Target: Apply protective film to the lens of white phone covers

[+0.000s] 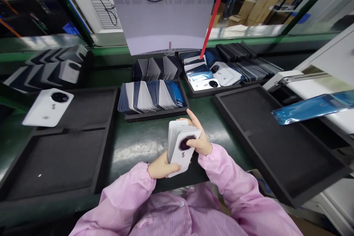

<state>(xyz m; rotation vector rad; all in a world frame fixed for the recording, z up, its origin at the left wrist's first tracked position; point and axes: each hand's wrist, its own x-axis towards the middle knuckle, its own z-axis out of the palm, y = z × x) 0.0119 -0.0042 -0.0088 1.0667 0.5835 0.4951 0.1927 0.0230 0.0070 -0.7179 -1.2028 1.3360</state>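
A stack of white phone back panels [184, 158] is held upright over the bench, in front of my body. Its front panel carries a dark round camera area. My left hand [163, 166] grips the lower left of the stack, thumb across the front. At the upper right, my right hand [202, 141] holds it with the thumb on the camera area and the index finger stretched out. Just beyond is a black tray [157, 115] packed with upright blue and white panels [146, 97].
On the left, a white panel [47, 110] lies across a black foam tray [109, 147]. Another black tray [229, 118] stands at the right, blue film [312, 108] hanging over it. Several trays of panels line the back beneath a monitor [166, 18].
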